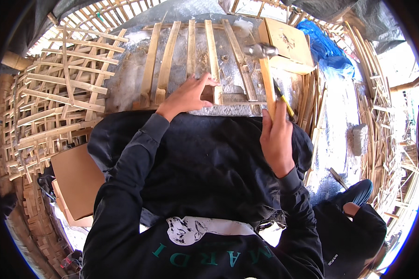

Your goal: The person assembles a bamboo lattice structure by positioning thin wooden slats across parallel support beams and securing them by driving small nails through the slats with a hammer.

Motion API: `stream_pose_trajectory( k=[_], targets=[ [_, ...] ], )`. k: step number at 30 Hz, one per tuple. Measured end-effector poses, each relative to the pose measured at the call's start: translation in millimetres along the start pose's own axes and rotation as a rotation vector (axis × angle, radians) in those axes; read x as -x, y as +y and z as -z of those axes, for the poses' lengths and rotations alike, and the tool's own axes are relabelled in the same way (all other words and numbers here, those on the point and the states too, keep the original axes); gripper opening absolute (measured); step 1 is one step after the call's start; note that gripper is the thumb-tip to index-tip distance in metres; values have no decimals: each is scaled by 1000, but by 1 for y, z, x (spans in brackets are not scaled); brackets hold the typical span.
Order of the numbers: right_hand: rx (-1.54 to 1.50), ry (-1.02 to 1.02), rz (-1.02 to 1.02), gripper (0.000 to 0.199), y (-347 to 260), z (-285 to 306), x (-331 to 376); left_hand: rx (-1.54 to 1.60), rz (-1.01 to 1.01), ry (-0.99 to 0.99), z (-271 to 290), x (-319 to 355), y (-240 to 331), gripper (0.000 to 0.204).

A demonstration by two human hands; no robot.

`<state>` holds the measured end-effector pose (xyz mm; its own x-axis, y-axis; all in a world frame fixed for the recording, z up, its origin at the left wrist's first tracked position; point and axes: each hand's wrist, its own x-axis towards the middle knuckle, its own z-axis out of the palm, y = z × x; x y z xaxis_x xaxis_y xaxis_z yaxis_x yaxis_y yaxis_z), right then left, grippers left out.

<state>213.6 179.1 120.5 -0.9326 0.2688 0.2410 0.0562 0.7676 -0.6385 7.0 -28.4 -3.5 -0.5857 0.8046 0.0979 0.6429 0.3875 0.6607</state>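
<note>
Several pale bamboo slats (191,49) lie side by side on the silvery work surface, running away from me, with a crosspiece (237,98) under their near ends. My left hand (188,94) is at the near end of one bamboo slat (212,58), its curled fingers and thumb set against that slat. My right hand (278,139) is closed around the wooden handle of a hammer (267,76); the metal head points away from me, near the rightmost slat. Just beyond my right hand is a yellow-and-black tool (285,100), partly hidden by the handle.
Woven bamboo lattice (63,88) is stacked at the left, above a brown cardboard box (77,181). An open carton (288,42) and blue plastic sheeting (326,51) lie at the far right. Bundled bamboo strips (375,102) line the right side. Another person (354,228) sits at the lower right.
</note>
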Motion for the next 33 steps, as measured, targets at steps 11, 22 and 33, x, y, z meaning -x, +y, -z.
stream_pose_trajectory(
  k=[11, 22, 33],
  targets=[
    [89, -121, 76, 26, 10, 2, -10, 36, 36, -18, 0, 0, 1, 72],
    [191, -277, 62, 25, 19, 2, 2, 41, 46, -30, 3, -3, 7, 71],
    [147, -281, 66, 22, 42, -15, 13, 1, 0, -3, -4, -4, -4, 82]
  ],
)
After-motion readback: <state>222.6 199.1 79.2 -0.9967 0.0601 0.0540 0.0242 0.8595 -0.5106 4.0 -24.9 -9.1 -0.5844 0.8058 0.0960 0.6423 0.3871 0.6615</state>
